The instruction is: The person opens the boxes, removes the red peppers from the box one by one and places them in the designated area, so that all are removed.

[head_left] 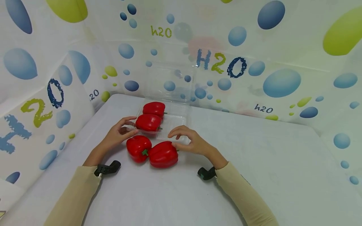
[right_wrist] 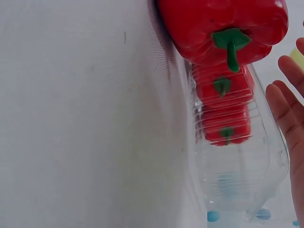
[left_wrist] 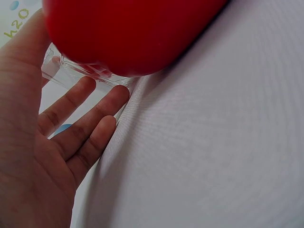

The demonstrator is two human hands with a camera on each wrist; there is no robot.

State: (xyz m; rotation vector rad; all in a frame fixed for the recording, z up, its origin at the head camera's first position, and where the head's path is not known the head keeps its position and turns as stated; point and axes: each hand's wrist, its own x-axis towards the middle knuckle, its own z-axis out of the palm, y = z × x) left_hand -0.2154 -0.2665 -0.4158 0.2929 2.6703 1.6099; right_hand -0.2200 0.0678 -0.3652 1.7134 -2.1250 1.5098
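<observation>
A clear plastic clamshell box [head_left: 177,121] stands on the table, its lid [head_left: 169,83] raised at the back. Two red bell peppers lie in its left half, a rear pepper [head_left: 153,108] and a front pepper [head_left: 148,122]. Outside, before the box, a left pepper [head_left: 138,148] and a right pepper [head_left: 163,154] sit side by side. My left hand [head_left: 120,130] is at the box's left front corner, fingers loosely extended along the wall in the left wrist view. My right hand [head_left: 192,141] hovers over the box's right front corner, fingers bent and apart, thumb near the right pepper.
A white cloth covers the table [head_left: 254,172]. Behind and to the left hangs a patterned curtain [head_left: 237,88] with blue and green drops; the raised lid stands against it. Each wrist wears a black camera mount, such as the left mount [head_left: 108,168].
</observation>
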